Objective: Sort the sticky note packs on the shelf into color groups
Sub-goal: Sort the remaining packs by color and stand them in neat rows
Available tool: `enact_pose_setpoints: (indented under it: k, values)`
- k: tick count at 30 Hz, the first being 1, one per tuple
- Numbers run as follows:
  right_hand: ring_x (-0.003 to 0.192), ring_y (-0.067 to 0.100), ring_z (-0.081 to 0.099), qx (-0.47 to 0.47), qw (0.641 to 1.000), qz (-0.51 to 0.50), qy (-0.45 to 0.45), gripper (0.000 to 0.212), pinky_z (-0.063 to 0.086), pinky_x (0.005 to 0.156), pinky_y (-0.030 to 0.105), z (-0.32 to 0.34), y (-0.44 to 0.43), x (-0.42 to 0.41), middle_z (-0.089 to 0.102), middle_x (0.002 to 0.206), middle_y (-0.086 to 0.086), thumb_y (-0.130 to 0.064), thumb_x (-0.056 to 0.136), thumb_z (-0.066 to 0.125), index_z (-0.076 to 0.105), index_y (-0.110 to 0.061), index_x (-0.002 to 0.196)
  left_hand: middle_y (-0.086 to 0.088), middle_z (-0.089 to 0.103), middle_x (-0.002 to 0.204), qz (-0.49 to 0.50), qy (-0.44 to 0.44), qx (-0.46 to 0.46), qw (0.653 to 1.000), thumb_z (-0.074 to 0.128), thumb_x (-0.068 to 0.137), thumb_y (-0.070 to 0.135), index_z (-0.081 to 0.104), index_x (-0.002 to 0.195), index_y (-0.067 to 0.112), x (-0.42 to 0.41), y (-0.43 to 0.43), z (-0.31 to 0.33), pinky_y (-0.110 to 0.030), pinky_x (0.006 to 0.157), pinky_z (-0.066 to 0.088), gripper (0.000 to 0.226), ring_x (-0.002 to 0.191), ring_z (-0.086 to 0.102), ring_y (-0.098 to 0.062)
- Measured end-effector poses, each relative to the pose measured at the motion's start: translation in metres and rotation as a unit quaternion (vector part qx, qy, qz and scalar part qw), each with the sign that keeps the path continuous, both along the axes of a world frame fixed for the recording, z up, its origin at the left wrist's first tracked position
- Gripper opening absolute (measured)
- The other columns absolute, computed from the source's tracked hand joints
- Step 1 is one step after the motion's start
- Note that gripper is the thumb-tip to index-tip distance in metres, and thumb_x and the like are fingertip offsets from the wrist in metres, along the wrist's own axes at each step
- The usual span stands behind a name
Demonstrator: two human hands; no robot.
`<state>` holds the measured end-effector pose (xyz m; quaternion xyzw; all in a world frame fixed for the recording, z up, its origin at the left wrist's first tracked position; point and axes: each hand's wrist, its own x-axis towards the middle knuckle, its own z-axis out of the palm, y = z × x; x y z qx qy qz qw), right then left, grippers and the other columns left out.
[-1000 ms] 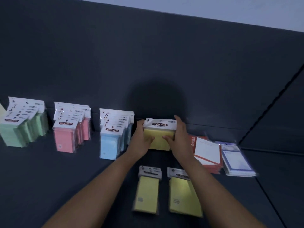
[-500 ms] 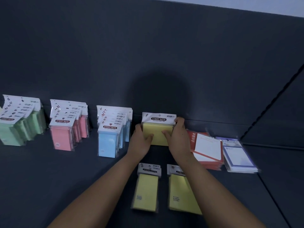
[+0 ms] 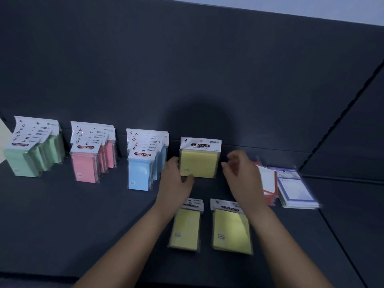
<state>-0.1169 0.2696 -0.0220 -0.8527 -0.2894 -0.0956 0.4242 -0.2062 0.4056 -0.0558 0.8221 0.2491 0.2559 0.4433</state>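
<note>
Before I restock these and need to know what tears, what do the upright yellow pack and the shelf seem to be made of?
The upright yellow pack looks like a paper pad in a clear glossy plastic sleeve: the sleeve's edges catch light past the block, under a white printed header, probably card. The shelf is dark and matte with no reflections; painted metal or laminate, I cannot tell which.

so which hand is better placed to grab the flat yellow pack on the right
Right. The right hand is open directly above that flat yellow pack; the left hand sits over the other one.
</note>
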Motion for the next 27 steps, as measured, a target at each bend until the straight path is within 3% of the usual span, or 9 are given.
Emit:
enact_pose_setpoints:
  k: [2, 4, 8, 13, 18, 21, 23, 25, 27]
  values:
    - [0.064, 0.011, 0.055, -0.066, 0.997, -0.006, 0.027, 0.014, 0.037, 0.056, 0.026, -0.005, -0.025, -0.01, 0.058, 0.065, -0.012, -0.028, 0.09, 0.057, 0.056, -0.025, 0.076, 0.005, 0.052, 0.1, -0.03, 0.007, 0.072, 0.997, 0.059, 0.087, 0.017, 0.046, 0.124, 0.013, -0.016, -0.016, 0.004, -0.019, 0.081, 0.036, 0.04, 0.102, 0.048, -0.016]
    - [0.06, 0.015, 0.055, -0.149, 0.987, -0.029, 0.053, 0.027, 0.035, 0.049, 0.026, -0.016, -0.048, -0.021, 0.058, 0.059, -0.008, -0.034, 0.09, 0.055, 0.057, -0.024, 0.066, 0.003, 0.06, 0.092, -0.073, 0.063, 0.159, 0.983, 0.056, 0.087, 0.024, 0.051, 0.116, 0.018, -0.025, -0.034, 0.004, -0.028, 0.086, 0.036, 0.03, 0.099, 0.049, -0.018]
    - [0.079, 0.028, 0.06, -0.222, 0.966, -0.112, 0.073, 0.028, 0.037, 0.059, 0.028, -0.04, -0.072, -0.04, 0.065, 0.08, 0.003, -0.038, 0.09, 0.051, 0.067, -0.019, 0.077, -0.001, 0.059, 0.115, -0.117, 0.211, 0.277, 0.93, 0.043, 0.092, 0.042, 0.03, 0.135, 0.019, -0.03, -0.069, -0.01, -0.037, 0.115, 0.01, 0.051, 0.121, 0.041, -0.02]
    - [0.093, 0.028, 0.057, -0.225, 0.958, -0.135, 0.113, 0.039, 0.036, 0.064, 0.029, -0.056, -0.08, -0.052, 0.055, 0.095, 0.006, -0.045, 0.091, 0.047, 0.065, -0.011, 0.09, -0.006, 0.053, 0.129, -0.091, 0.252, 0.342, 0.9, 0.039, 0.093, 0.045, 0.015, 0.143, 0.011, -0.029, -0.093, -0.019, -0.046, 0.115, -0.002, 0.065, 0.131, 0.032, -0.024]
    - [0.088, 0.026, 0.053, -0.153, 0.967, -0.106, 0.172, 0.03, 0.029, 0.063, 0.027, -0.06, -0.076, -0.058, 0.041, 0.079, -0.002, -0.035, 0.089, 0.057, 0.062, -0.007, 0.082, -0.003, 0.052, 0.128, -0.091, 0.215, 0.25, 0.94, 0.049, 0.089, 0.039, 0.019, 0.141, 0.015, -0.029, -0.102, -0.024, -0.037, 0.116, 0.007, 0.064, 0.127, 0.036, -0.021]
    - [0.087, 0.021, 0.054, -0.076, 0.967, -0.106, 0.22, 0.019, 0.038, 0.07, 0.027, -0.061, -0.076, -0.06, 0.053, 0.084, 0.0, -0.028, 0.088, 0.061, 0.066, -0.01, 0.092, -0.002, 0.05, 0.123, -0.092, 0.12, 0.141, 0.978, 0.059, 0.085, 0.023, 0.03, 0.134, 0.015, -0.03, -0.098, -0.024, -0.028, 0.108, 0.021, 0.058, 0.118, 0.038, -0.02]
    - [0.083, 0.017, 0.061, 0.061, 0.946, -0.104, 0.302, 0.01, 0.048, 0.073, 0.026, -0.058, -0.077, -0.064, 0.066, 0.087, 0.003, -0.018, 0.088, 0.063, 0.067, -0.011, 0.092, 0.002, 0.046, 0.118, -0.088, 0.031, 0.061, 0.994, 0.062, 0.083, 0.01, 0.038, 0.128, 0.015, -0.033, -0.097, -0.022, -0.014, 0.093, 0.026, 0.052, 0.113, 0.039, -0.008]
    - [0.075, 0.011, 0.065, 0.194, 0.9, -0.082, 0.382, 0.005, 0.05, 0.067, 0.018, -0.054, -0.078, -0.066, 0.072, 0.083, 0.003, -0.008, 0.085, 0.065, 0.068, -0.008, 0.089, 0.006, 0.043, 0.116, -0.089, -0.031, -0.001, 0.996, 0.061, 0.083, 0.001, 0.041, 0.122, 0.017, -0.035, -0.096, -0.02, -0.001, 0.081, 0.03, 0.047, 0.104, 0.041, 0.015]
    - [0.069, 0.007, 0.064, 0.237, 0.869, -0.052, 0.432, 0.01, 0.047, 0.061, 0.017, -0.049, -0.078, -0.066, 0.073, 0.08, 0.001, -0.006, 0.082, 0.067, 0.068, -0.007, 0.092, 0.004, 0.044, 0.115, -0.08, -0.081, -0.039, 0.993, 0.057, 0.084, -0.003, 0.043, 0.117, 0.021, -0.035, -0.095, -0.018, 0.001, 0.079, 0.034, 0.043, 0.1, 0.043, 0.018]
